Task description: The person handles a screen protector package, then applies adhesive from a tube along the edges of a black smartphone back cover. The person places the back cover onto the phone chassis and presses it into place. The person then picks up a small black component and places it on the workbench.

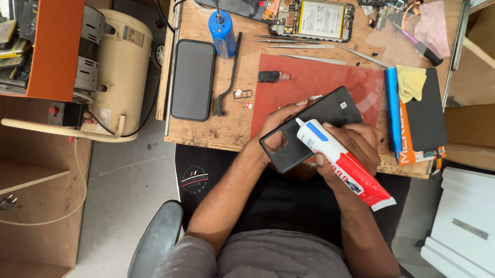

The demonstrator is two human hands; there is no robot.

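My left hand [277,126] grips a black phone back cover [323,112] by its lower edge, tilted over the red work mat [320,80]. My right hand [353,145] is shut on a white, blue and red glue tube [343,165], its white nozzle touching the cover near the camera cut-out. Both hands are at the front edge of the wooden table [202,130].
A black phone [192,79] lies face up at left beside a thin brush and a blue cylinder [222,33]. Tweezers, an opened phone with battery [318,18], a yellow cloth [411,83] and a blue-orange box lie around. A cream compressor [120,62] stands left.
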